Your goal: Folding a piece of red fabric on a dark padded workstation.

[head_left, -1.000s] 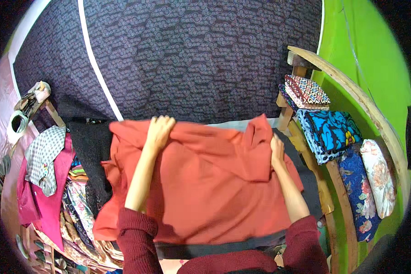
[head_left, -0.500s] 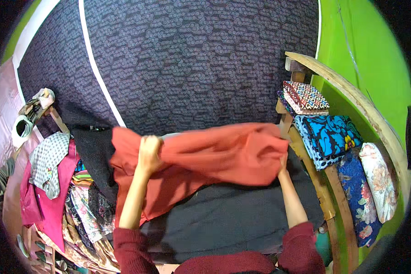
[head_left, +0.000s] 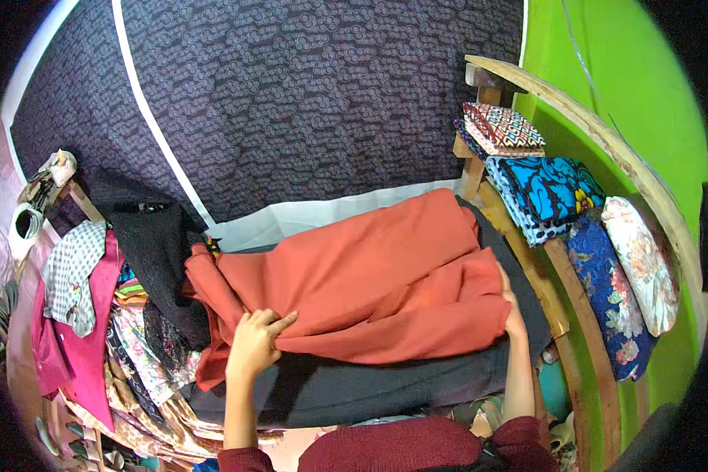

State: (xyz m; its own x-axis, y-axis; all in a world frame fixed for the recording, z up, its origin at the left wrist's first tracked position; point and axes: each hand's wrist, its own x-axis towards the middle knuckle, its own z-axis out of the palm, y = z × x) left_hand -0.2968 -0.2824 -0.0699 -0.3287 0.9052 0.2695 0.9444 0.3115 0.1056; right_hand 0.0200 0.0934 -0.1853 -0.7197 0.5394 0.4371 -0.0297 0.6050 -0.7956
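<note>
Two bare hands work at one orange-red cloth (head_left: 370, 275), which lies loosely folded on a black cover (head_left: 417, 393) in front of the person. Its long axis runs from left to right, with the far side slanting away toward the upper right. The left hand (head_left: 253, 340) is at the near edge, set in from the left end, its grip closed on a gathered bit of fabric with the index finger stretched along the top; most of the cloth spreads ahead of it and to its right. The right hand (head_left: 513, 315) touches the right end, so from there the cloth extends leftward and away; a fold hides part of this grip, and whether it clasps or only presses cannot be told. Of the two, the left hand is nearer the cloth's middle, while a black garment (head_left: 153, 252) sits just beyond the left end.
</note>
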